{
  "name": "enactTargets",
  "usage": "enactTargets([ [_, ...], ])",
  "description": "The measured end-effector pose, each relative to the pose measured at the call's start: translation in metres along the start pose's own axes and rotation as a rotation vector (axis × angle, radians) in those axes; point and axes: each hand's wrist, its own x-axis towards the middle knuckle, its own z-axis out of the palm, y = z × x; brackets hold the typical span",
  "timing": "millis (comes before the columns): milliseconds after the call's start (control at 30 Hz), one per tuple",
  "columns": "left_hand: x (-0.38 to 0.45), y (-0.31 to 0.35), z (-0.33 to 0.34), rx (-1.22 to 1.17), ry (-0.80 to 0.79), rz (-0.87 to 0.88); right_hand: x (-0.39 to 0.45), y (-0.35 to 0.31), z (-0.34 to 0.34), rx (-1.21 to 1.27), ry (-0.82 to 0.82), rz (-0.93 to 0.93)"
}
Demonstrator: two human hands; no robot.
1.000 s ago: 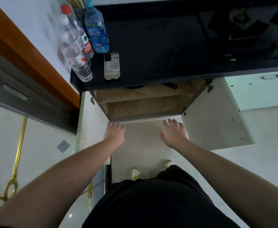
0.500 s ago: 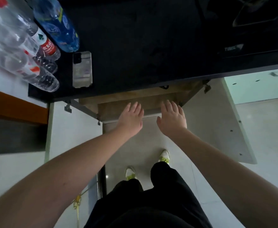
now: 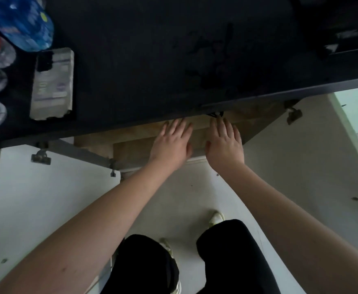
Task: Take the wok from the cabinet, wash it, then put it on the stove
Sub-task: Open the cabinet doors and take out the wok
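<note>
The cabinet (image 3: 131, 148) under the black countertop (image 3: 152, 60) stands open, both doors swung out. Its wooden shelves show just below the counter edge. My left hand (image 3: 172, 143) and my right hand (image 3: 224, 143) reach side by side into the opening, palms down, fingers spread, holding nothing. Their fingertips sit at the counter's front edge. A small dark part (image 3: 216, 113) shows just beyond my right fingertips; I cannot tell what it is. The wok is hidden from view. The stove's dark glass (image 3: 339, 39) lies at the far right of the counter.
A phone (image 3: 52, 83) lies on the counter at left beside several plastic water bottles (image 3: 23, 24). The left door (image 3: 46, 198) and right door (image 3: 301, 166) flank my arms. My legs and shoes (image 3: 216, 217) stand on the pale floor below.
Both hands have moved forward from the cabinet's bottom edge into the opening, under the counter's lip. My head has leaned in closer and lower over the counter.
</note>
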Motion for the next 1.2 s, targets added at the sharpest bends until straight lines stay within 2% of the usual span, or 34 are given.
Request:
enactTargets([
  [133, 0.032, -0.009, 0.041, 0.014, 0.090, 0.009, 0.036, 0.005, 0.037, 0.065, 0.121, 0.020],
  [267, 0.055, -0.017, 0.076, -0.007, 0.247, -0.003, 0.067, 0.011, 0.067, 0.104, 0.265, 0.028],
  [567, 0.093, -0.033, 0.126, -0.058, 0.480, -0.024, 0.106, 0.027, 0.095, -0.022, 0.519, -0.090],
  [733, 0.112, -0.027, 0.139, -0.146, 0.570, -0.072, 0.114, 0.030, 0.095, -0.071, 0.517, -0.096],
  [767, 0.114, -0.024, 0.141, -0.214, 0.565, -0.089, 0.114, 0.032, 0.096, -0.069, 0.533, -0.103],
  [833, 0.116, -0.017, 0.139, -0.493, 0.520, -0.154, 0.115, 0.033, 0.098, -0.057, 0.574, -0.116],
  [867, 0.118, -0.015, 0.139, -0.698, 0.475, -0.209, 0.115, 0.034, 0.100, -0.054, 0.590, -0.116],
  [967, 0.131, -0.014, 0.134, -1.522, 0.350, -0.348, 0.117, 0.033, 0.105, -0.033, 0.631, -0.118],
  [1033, 0.138, -0.017, 0.134, -1.886, 0.263, -0.373, 0.117, 0.031, 0.109, -0.016, 0.659, -0.126],
  [1100, 0.141, -0.019, 0.134, -2.130, 0.170, -0.350, 0.115, 0.030, 0.112, -0.016, 0.704, -0.139],
  [1200, 0.143, -0.019, 0.133, -2.373, 0.101, -0.280, 0.107, 0.029, 0.118, -0.076, 0.737, -0.168],
])
